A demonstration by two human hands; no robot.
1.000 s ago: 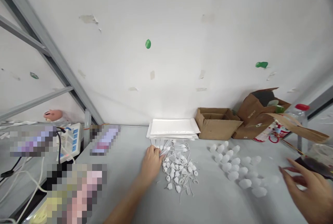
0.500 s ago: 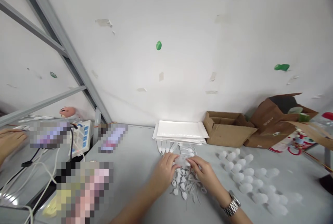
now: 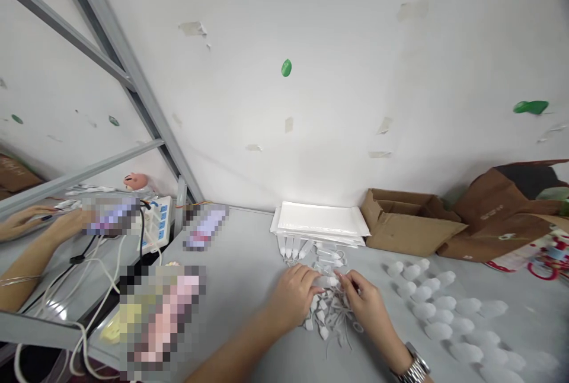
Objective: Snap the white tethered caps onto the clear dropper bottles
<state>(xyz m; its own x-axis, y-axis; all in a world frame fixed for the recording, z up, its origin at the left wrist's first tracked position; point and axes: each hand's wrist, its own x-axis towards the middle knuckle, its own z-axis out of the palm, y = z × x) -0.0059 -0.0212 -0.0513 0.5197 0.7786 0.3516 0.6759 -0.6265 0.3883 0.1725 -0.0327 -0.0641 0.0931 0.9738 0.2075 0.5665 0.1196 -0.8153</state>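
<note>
The right wrist wore a metal watch (image 3: 414, 365). Low over the white caps (image 3: 320, 316) on the grey table (image 3: 240, 288), the left hand (image 3: 294, 297) pinched one end of a small clear tube (image 3: 326, 281) between thumb and fingers; the right hand (image 3: 365, 303) pinched its white end. The tube lay crosswise between them. White bulbs (image 3: 439, 315) lay to the right, apart from the caps. Beyond the hands were more tubes (image 3: 291, 247), then the white envelopes (image 3: 322, 219), stacked just beside an open box (image 3: 406, 232). A brown bag (image 3: 491, 217) stood right of the box.
</note>
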